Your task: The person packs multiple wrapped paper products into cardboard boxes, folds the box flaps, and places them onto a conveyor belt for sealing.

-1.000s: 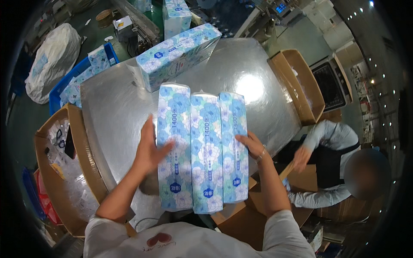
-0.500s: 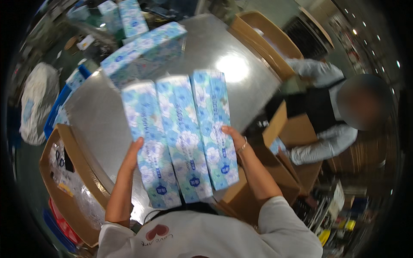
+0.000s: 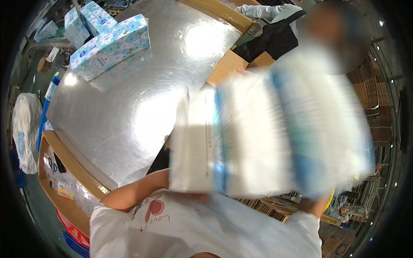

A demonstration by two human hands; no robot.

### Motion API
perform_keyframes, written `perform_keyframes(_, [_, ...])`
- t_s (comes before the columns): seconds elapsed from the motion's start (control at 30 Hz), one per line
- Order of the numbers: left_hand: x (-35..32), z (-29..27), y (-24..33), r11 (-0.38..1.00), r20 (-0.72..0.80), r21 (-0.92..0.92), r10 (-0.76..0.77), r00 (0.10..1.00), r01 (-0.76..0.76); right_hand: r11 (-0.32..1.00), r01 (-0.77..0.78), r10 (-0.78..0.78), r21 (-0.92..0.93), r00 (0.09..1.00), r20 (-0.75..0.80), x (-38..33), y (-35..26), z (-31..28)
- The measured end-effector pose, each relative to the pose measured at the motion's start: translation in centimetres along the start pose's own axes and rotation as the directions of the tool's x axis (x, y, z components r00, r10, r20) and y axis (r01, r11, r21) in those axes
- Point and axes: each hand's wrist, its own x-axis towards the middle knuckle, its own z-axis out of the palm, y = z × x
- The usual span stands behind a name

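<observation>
A row of three long tissue packs (image 3: 258, 137) is raised over the right side, smeared by motion. Their white sides face me, with blue patterned strips between them. My left arm (image 3: 137, 189) reaches to the lower left of the row, and its hand is hidden behind the packs. At the lower right my right wrist (image 3: 315, 205) goes up to the packs; those fingers are hidden too. Both hands appear to hold the row from its two ends. Another blue floral tissue pack (image 3: 109, 47) lies at the far left of the metal table (image 3: 103, 129).
An open cardboard box (image 3: 228, 66) stands beyond the packs, next to a co-worker in a dark apron (image 3: 271, 41). At the left is a carton with clear plastic (image 3: 81, 193). A white sack (image 3: 26, 133) stands on the floor. More floral packs (image 3: 97, 19) sit beyond the table.
The three packs have swung from over the table to the right and up, turning from their floral faces to their white sides. My hands moved with them, and my view shifted.
</observation>
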Motion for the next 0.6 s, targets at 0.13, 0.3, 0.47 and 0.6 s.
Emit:
perform_keyframes(0.13, [-0.8, 0.1, -2.8, 0.922, -0.156, -0.382, -0.124, 0.980, 0.056, 0.737, -0.676, 0.664, 0.024, 0.730, 0.163, -5.2, 18.2, 7.2])
perform_keyframes(0.3, [8.0, -0.8, 0.5, 0.898, -0.658, 0.395, 0.130, 0.741, 0.194, 0.644, -0.713, 0.686, 0.278, 0.699, 0.202, -1.4, 28.7, 12.8])
perform_keyframes(0.47, [12.8, -0.8, 0.4, 0.828, -0.340, 0.447, -0.195, 0.920, 0.340, 0.489, -0.578, 0.511, -0.653, 0.797, -0.322, -3.0, 22.4, 17.7])
perform_keyframes(0.6, [13.0, -3.4, -3.1, 0.925, 0.005, 0.280, -0.271, 0.963, 0.259, 0.379, -0.663, 0.640, -0.646, 0.692, -0.334, -7.1, 19.9, 21.7])
